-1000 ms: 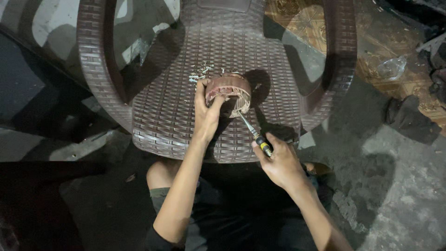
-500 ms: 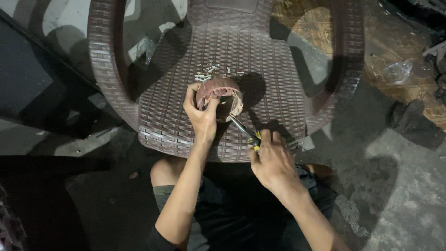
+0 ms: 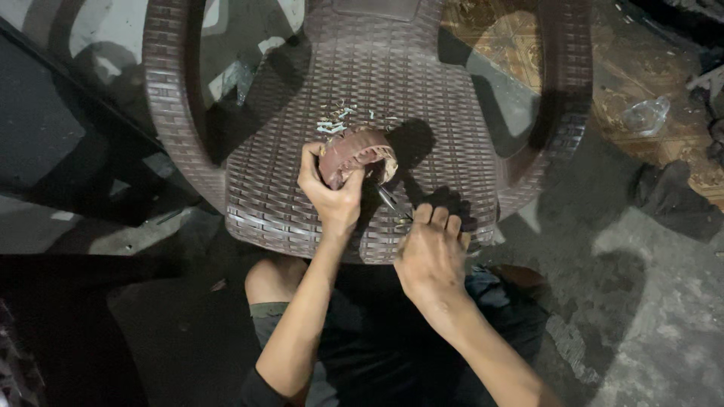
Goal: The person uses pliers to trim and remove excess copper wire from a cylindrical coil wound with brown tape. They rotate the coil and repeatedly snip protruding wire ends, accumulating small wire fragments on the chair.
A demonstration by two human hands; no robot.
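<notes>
I see my left hand (image 3: 329, 194) wrapped around a round reddish-brown coil (image 3: 356, 153), gripping it from the near side and holding it tilted on the seat of a brown woven chair (image 3: 302, 196); my right hand (image 3: 432, 252) sits just right of and nearer than the left, fingers curled shut around a screwdriver (image 3: 387, 198) whose handle is hidden in the fist; the thin shaft runs up and left from the right hand to the coil's underside, its tip lost in shadow; pale scraps (image 3: 337, 122) lie on the seat just beyond the coil; far right of both hands, a clear crumpled bottle (image 3: 645, 115) rests on the floor, well apart; my knee (image 3: 273, 276) shows below the left forearm.
</notes>
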